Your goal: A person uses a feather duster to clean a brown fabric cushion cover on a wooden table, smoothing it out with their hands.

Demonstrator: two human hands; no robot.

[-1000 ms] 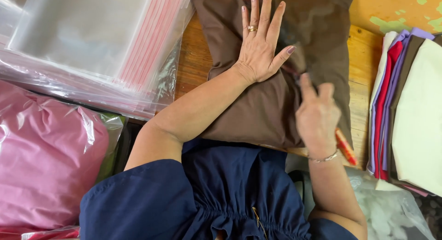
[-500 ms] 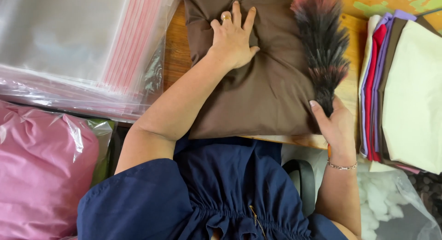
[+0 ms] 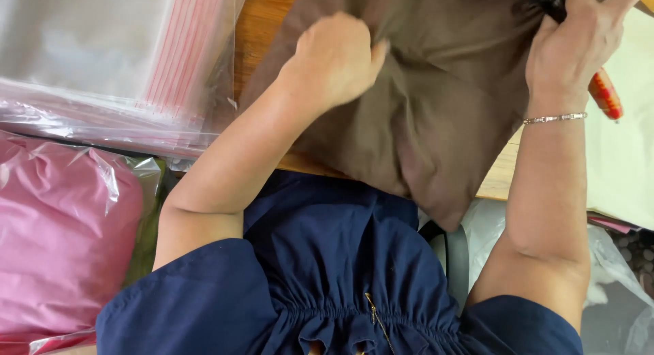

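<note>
Over the worktop's [image 3: 262,21] near edge our left hand [image 3: 334,58] bunches the brown cloth [image 3: 436,116], fingers clamped in its middle; our right hand [image 3: 575,45] grips its far right corner along with an orange-handled brush [image 3: 605,94]. Cloth's long axis runs corner to corner toward us.

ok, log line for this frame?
left hand: gripping brown fabric | right hand: holds red-handled brush at fabric edge | clear bags stacked left | pink bagged bundle lower left
</note>
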